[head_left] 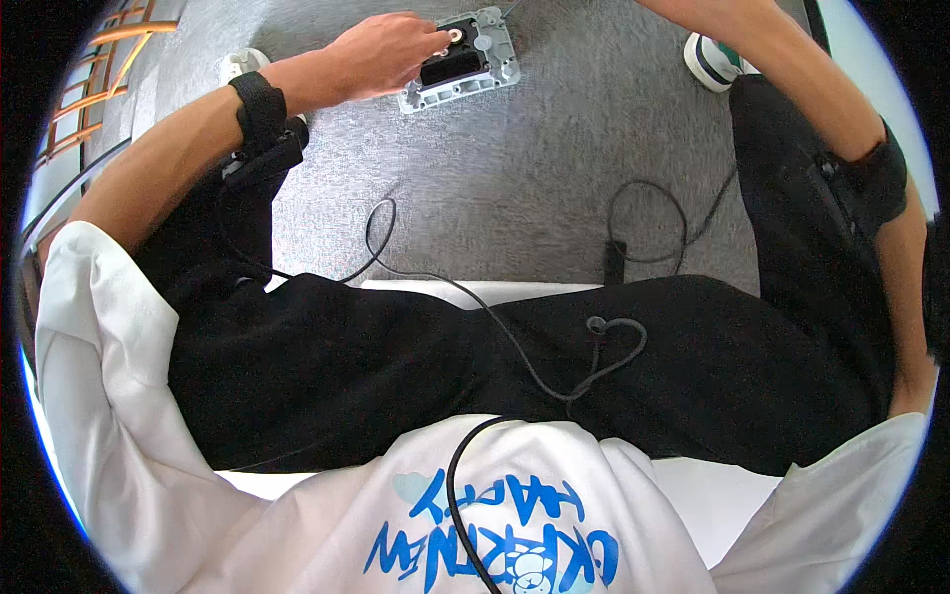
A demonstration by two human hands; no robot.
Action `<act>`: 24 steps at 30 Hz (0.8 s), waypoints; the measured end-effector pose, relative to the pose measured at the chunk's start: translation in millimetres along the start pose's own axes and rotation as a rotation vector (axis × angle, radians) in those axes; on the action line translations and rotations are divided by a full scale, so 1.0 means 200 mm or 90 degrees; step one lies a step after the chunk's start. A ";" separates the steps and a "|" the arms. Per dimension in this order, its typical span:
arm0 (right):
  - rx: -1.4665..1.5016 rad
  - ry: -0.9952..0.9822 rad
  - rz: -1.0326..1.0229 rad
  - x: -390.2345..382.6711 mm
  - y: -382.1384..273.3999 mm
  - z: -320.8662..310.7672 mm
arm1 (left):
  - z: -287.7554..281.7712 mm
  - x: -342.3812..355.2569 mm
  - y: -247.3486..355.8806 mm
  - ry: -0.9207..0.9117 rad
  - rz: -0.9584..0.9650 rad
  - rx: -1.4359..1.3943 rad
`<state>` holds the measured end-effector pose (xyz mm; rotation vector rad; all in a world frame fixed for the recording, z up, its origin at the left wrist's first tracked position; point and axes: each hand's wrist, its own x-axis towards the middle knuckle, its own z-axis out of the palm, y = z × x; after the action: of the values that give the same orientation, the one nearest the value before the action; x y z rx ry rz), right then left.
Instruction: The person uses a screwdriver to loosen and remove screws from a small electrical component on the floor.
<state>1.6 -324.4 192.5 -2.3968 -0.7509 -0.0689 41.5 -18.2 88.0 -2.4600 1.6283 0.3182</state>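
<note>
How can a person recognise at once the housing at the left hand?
Find the grey floor between two white shoes. Near the picture's top, the left hand overlaps a light-grey, roughly rectangular housing. Unlike the shoes, it has angular corners and a black insert.

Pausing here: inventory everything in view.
Grey rectangular housing with black insert: one, grey and black, top centre.
Flexible black cables: several runs, black, floor and shirt.
Small black oblong: one, black, right of centre.
Slatted wooden furniture: count unclear, brown, upper left.
Grey floor: one, grey, centre.
White shoes: two, mostly white, upper left and right.
Black straps: two, black, forearms.
White printed shirt: one, white and blue, bottom.
Black trousers: one pair, black, middle.
Left hand: one, at the housing.
Right hand: beyond top edge.
</note>
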 end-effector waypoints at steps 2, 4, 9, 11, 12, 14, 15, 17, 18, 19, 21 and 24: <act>0.016 -0.001 -0.007 0.02 -0.04 0.01 | -0.01 -0.02 -0.03 -0.017 -0.024 0.003; -0.026 0.014 -0.040 0.05 -0.08 0.01 | 0.01 -0.06 -0.07 -0.033 -0.052 0.004; -0.009 -0.036 -0.044 0.19 -0.04 0.09 | 0.09 -0.18 -0.16 -0.015 -0.138 0.001; 0.018 -0.046 -0.060 0.23 -0.09 0.12 | 0.12 -0.23 -0.19 -0.004 -0.139 -0.001; 0.009 -0.036 -0.085 0.23 -0.12 0.13 | 0.13 -0.26 -0.20 0.010 -0.133 0.001; -0.001 -0.026 -0.111 0.27 -0.14 0.15 | 0.15 -0.31 -0.24 0.003 -0.158 -0.023; 0.019 -0.045 -0.096 0.31 -0.11 0.18 | 0.15 -0.34 -0.25 -0.004 -0.180 -0.044; 0.041 -0.065 -0.081 0.35 -0.11 0.21 | 0.15 -0.38 -0.26 -0.034 -0.224 -0.081; 0.034 -0.077 -0.089 0.37 -0.11 0.22 | 0.15 -0.40 -0.26 -0.064 -0.265 -0.117; 0.028 -0.090 -0.099 0.38 -0.13 0.23 | 0.16 -0.43 -0.28 -0.065 -0.268 -0.116; 0.024 -0.105 -0.099 0.41 -0.14 0.25 | 0.20 -0.50 -0.30 -0.042 -0.291 -0.160; 0.006 -0.126 -0.111 0.45 -0.16 0.29 | 0.29 -0.63 -0.39 -0.028 -0.288 -0.197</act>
<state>51.8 -225.8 183.1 -2.3468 -1.0492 0.1024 60.5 138.0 68.3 -2.9278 1.0209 0.5830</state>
